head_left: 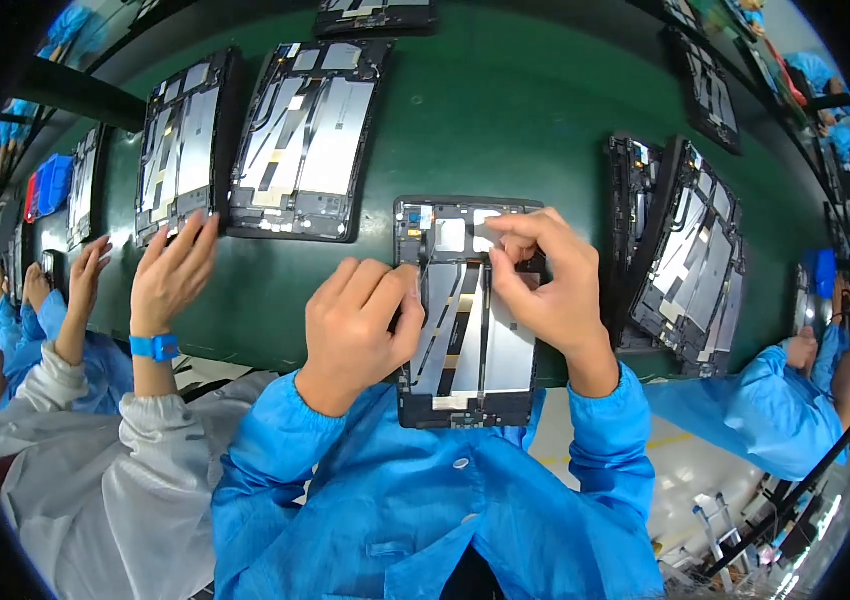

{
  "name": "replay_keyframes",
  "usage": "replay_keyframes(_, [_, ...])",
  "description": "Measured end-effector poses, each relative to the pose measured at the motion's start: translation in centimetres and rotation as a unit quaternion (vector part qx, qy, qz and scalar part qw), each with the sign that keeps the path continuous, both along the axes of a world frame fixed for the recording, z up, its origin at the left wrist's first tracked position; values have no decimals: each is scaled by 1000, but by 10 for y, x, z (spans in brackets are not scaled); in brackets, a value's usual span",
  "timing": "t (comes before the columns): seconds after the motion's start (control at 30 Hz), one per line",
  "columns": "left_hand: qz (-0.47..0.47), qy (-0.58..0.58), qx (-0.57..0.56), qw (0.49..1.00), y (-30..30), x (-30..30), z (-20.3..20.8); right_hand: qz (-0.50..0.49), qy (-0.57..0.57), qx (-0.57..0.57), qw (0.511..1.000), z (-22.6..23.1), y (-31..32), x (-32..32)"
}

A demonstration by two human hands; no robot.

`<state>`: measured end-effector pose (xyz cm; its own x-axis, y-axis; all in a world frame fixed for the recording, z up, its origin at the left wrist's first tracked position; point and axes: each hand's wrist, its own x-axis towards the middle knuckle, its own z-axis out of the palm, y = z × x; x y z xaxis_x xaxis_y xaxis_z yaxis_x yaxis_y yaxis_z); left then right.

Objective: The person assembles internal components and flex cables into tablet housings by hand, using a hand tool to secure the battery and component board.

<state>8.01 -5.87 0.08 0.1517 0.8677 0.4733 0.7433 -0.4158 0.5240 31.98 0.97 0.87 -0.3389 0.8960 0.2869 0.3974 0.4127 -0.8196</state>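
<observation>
An opened tablet [460,340] lies before me at the table's near edge, its lower end reaching past that edge. Silver panels, black ribbon cables and a dark frame show inside it. My left hand [365,325] is at its left side, fingers curled and thumb closed against them near the upper left inner parts. My right hand [550,285] rests over the upper right part, thumb and forefinger bent toward each other in a pinch beside a silver panel [486,230]. Whatever either hand's fingertips hold is too small or hidden.
More opened tablets [305,140] stand on the green table [495,120] at the left. Others are stacked [690,250] at the right. Close on my left, a co-worker's hand [175,270] with a blue wrist strap reaches over a tablet. A blue bin [53,185] sits farther left.
</observation>
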Motion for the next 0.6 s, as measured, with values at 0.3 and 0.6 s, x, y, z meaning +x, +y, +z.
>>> replay_keyframes(0.3, [79,53,-65,993,-16,47,17,-1,10,77,997,-4,-1,3])
replay_keyframes(0.6, [92,51,-131,986,-21,73,19,-9,-31,121,992,-1,-15,12])
